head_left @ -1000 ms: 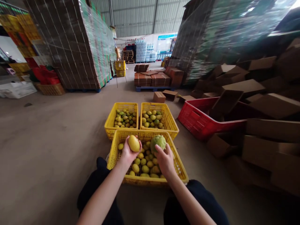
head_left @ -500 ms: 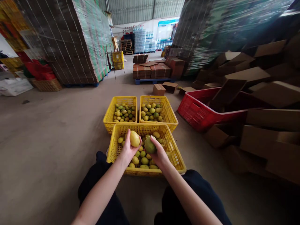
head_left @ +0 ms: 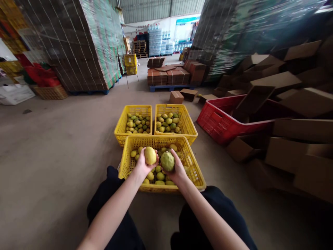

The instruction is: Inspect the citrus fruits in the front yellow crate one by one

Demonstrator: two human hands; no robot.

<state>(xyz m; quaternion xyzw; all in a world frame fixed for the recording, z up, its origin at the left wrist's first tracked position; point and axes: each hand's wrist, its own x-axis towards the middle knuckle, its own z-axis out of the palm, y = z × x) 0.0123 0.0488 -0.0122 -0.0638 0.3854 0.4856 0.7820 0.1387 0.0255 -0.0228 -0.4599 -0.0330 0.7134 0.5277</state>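
Note:
My left hand (head_left: 144,164) is wrapped round a smooth yellow lemon (head_left: 150,156), just above the near yellow crate (head_left: 198,175). Beside it, my right hand (head_left: 178,169) grips a green, bumpy-skinned lemon (head_left: 167,161), its thumb along the right side. The two fruits are close together but apart. Under the hands, several yellow and green lemons (head_left: 160,176) lie in the near crate; my hands and forearms hide part of them.
Two more yellow crates of lemons, one left (head_left: 120,129) and one right (head_left: 191,129), stand just beyond the near one. At right are a red crate (head_left: 215,121) and heaped cardboard boxes (head_left: 288,152). Wrapped pallet stacks (head_left: 104,45) rise behind.
The green lemon has turned in my right hand, so its bumpy face now shows more. The yellow lemon has shifted slightly lower and to the right in my left hand.

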